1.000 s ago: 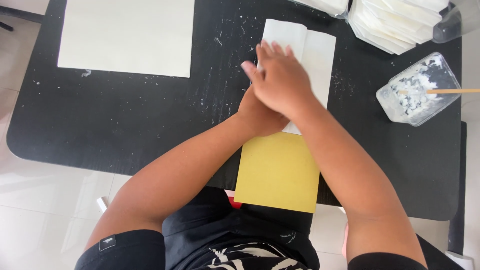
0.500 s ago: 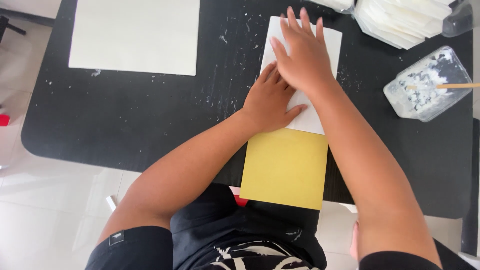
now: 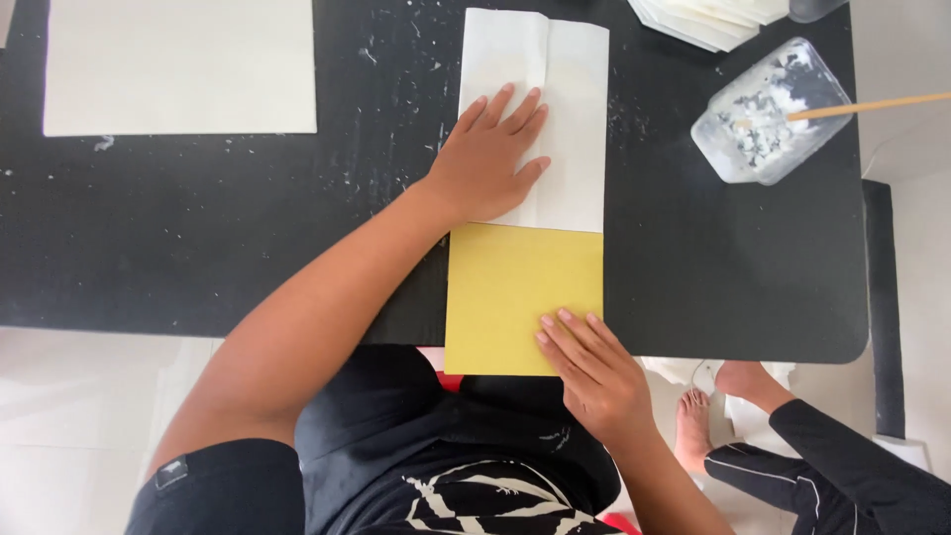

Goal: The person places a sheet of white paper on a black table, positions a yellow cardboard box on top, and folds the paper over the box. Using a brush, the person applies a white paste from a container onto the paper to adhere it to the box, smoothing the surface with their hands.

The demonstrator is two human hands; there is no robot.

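Observation:
A folded white paper [image 3: 570, 109] lies on the black table [image 3: 198, 228], its near part joined to a yellow sheet [image 3: 510, 282] that hangs over the table's front edge. My left hand [image 3: 490, 159] lies flat on the white paper, fingers slightly spread, pressing it down. The fingertips of my right hand [image 3: 589, 367] rest on the yellow sheet's near right corner. Neither hand grips anything.
A large white sheet [image 3: 178, 64] lies at the far left. A clear tub of white paste [image 3: 768, 119] with a wooden stick [image 3: 872, 104] stands at the far right, a stack of folded white papers [image 3: 708, 15] behind it. Another person's foot [image 3: 693, 421] and dark sleeve [image 3: 842, 471] show lower right.
My right hand has left the top of the white paper and come down to the yellow sheet's near corner. My left hand has stayed pressing the white paper.

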